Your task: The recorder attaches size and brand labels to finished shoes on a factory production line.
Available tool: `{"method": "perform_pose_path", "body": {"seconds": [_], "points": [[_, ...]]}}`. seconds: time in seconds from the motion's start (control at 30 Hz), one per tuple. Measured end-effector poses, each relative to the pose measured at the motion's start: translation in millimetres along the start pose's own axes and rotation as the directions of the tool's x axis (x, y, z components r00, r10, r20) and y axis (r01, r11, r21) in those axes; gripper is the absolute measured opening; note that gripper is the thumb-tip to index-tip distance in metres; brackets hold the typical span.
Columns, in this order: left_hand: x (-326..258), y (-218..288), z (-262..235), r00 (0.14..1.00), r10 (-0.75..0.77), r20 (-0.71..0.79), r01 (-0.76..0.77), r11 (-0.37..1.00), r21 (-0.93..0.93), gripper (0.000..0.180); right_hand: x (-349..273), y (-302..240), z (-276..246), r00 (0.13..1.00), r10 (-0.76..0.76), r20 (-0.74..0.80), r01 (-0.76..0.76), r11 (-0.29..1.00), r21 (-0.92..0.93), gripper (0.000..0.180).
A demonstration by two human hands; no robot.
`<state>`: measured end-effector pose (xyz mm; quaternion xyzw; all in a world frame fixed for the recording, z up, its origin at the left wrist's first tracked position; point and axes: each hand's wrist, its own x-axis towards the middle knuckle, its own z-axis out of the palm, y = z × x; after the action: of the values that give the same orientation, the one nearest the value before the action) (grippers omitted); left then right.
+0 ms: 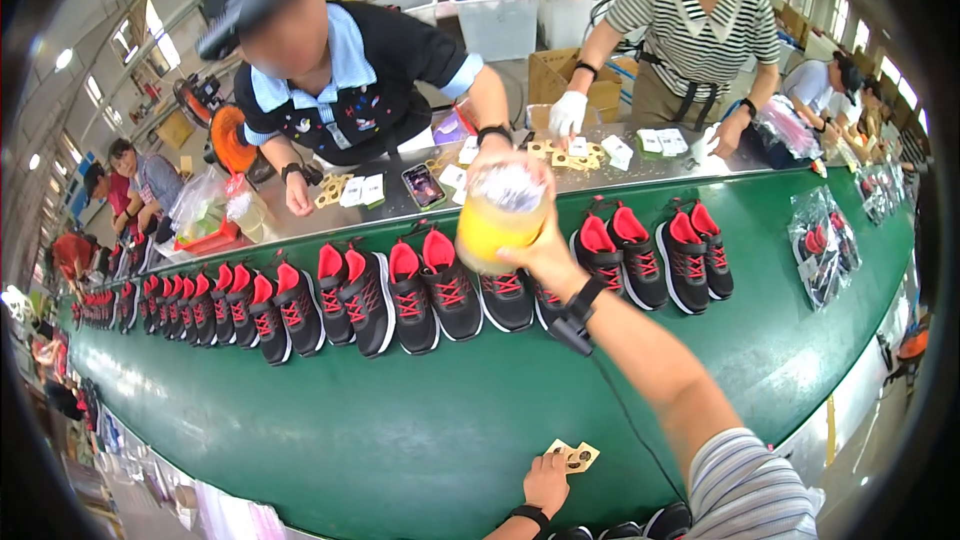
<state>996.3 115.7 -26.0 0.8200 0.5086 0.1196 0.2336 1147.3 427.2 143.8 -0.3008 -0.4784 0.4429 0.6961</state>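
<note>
Fingers (520,252) of the right hand (545,258) wrap a yellow jar (500,218), upright, raised above the shoe row (440,295). Left hand (546,483) presses fingertips on a tan card (572,456), low on the green belt (400,430).

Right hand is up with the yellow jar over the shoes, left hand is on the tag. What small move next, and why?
Probably lower the jar toward the near, bare part of the green belt. The right hand holds it in the air right above the row of black and red shoes, while the left hand rests by the tan tag.
</note>
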Motion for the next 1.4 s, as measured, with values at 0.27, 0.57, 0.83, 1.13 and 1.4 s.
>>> {"method": "perform_pose_path", "body": {"seconds": [0.27,0.57,0.83,1.13,1.4], "points": [[-10.3,-28.6,-10.1,0.912,-0.194,0.362,0.318,0.89,-0.326,0.027,-130.6,-68.1,15.4,0.914,0.404,0.028,-0.403,0.915,-0.026,0.077],[-74.2,-51.5,-92.7,0.807,-0.485,0.337,0.442,0.118,-0.889,0.025,-300.8,-240.9,-6.2,0.827,0.561,-0.021,-0.56,0.822,-0.098,0.089],[-182.5,-16.2,-134.5,0.828,-0.429,0.361,0.418,0.041,-0.908,0.019,-410.9,-316.0,6.4,0.914,0.329,-0.237,-0.393,0.862,-0.32,0.081],[-330.1,-10.9,-132.3,0.746,-0.52,0.416,0.486,-0.004,-0.874,0.02,-480.3,-231.9,108.1,0.711,0.703,0.014,-0.691,0.703,-0.17,0.078],[-365.8,-33.2,-205.3,0.78,-0.539,0.319,0.42,0.072,-0.905,0.021,-588.9,-151.7,144.4,0.828,0.556,0.07,-0.425,0.704,-0.568,0.096]]}}
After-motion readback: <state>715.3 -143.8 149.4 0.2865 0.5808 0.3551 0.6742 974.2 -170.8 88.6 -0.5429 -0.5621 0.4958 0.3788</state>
